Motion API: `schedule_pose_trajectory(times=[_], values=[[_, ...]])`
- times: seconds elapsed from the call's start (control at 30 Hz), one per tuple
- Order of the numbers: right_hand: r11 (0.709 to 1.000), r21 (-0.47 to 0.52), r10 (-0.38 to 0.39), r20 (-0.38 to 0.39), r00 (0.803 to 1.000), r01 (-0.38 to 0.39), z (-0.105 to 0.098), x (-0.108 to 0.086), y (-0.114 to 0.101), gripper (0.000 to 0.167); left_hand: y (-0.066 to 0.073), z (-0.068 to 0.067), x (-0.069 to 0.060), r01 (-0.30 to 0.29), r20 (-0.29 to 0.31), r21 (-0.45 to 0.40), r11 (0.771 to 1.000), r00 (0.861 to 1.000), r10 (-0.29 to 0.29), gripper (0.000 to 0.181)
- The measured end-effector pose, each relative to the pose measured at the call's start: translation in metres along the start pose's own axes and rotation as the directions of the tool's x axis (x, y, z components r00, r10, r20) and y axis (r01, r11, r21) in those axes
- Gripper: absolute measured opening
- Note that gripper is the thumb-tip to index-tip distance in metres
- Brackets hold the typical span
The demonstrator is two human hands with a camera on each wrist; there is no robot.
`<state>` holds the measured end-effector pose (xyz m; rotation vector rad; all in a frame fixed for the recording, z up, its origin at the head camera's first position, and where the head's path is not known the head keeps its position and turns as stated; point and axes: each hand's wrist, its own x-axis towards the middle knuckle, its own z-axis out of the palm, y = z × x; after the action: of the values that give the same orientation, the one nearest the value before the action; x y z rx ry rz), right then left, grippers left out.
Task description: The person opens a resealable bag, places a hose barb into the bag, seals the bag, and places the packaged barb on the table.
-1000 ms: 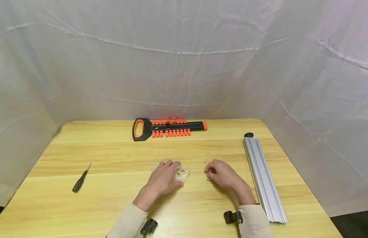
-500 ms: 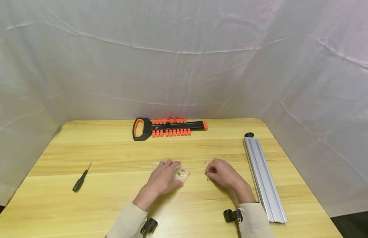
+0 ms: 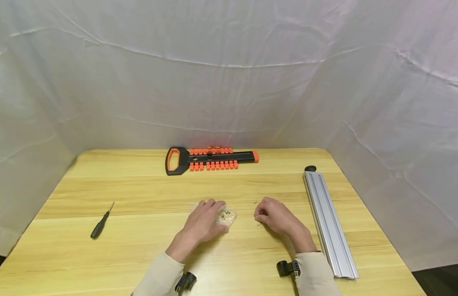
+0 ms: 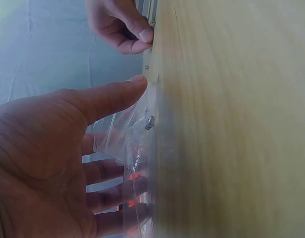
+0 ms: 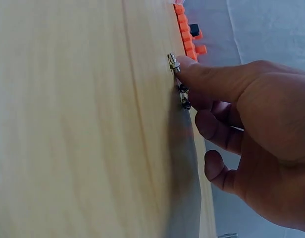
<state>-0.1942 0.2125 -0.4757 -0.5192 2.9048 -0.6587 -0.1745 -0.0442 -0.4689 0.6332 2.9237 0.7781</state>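
Left hand (image 3: 200, 222) covering part of clear plastic bag (image 3: 229, 221); fasteners (image 3: 227, 212) inside looking too small to identify; both sleeves (image 3: 160, 273) running past head view's bottom edge.

Beside the thumb tip of the right hand (image 5: 256, 119) is a small metal piece (image 5: 173, 62); two darker bits (image 5: 186, 105) show on the finger side of that hand's thumb (whether the fingertips grip either is hidden). Below the hand spreads the wooden table (image 5: 78, 124); beyond it, an orange toothed part (image 5: 183, 27) and pale cloth (image 5: 271, 29).
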Motion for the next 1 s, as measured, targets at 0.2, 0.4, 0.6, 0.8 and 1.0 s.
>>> schedule_pose_trajectory(times=[0.2, 0.4, 0.6, 0.8, 1.0], values=[[1.0, 0.007, -0.029, -0.025, 0.999, 0.03, 0.001, 0.002, -0.004, 0.006, 0.0, 0.0, 0.0, -0.003, -0.003, 0.002, 1.0, 1.0, 0.003, 0.069], [0.996, 0.053, -0.065, -0.069, 0.995, 0.069, 0.003, 0.008, -0.013, 0.004, -0.001, 0.0, 0.001, 0.002, -0.003, 0.004, 1.0, 1.0, -0.002, 0.07], [0.991, 0.068, -0.112, -0.061, 0.992, 0.117, 0.007, 0.015, -0.024, 0.003, -0.001, 0.0, 0.002, -0.006, -0.007, 0.019, 1.0, 1.0, 0.006, 0.071], [0.986, 0.067, -0.152, -0.044, 0.987, 0.154, 0.01, 0.022, -0.038, 0.006, -0.002, -0.002, 0.003, -0.019, -0.014, 0.028, 0.999, 1.0, 0.02, 0.07], [0.979, 0.051, -0.196, -0.018, 0.98, 0.196, 0.017, 0.026, -0.05, 0.007, -0.002, -0.001, 0.002, -0.022, -0.004, 0.034, 0.999, 1.0, 0.022, 0.069]])
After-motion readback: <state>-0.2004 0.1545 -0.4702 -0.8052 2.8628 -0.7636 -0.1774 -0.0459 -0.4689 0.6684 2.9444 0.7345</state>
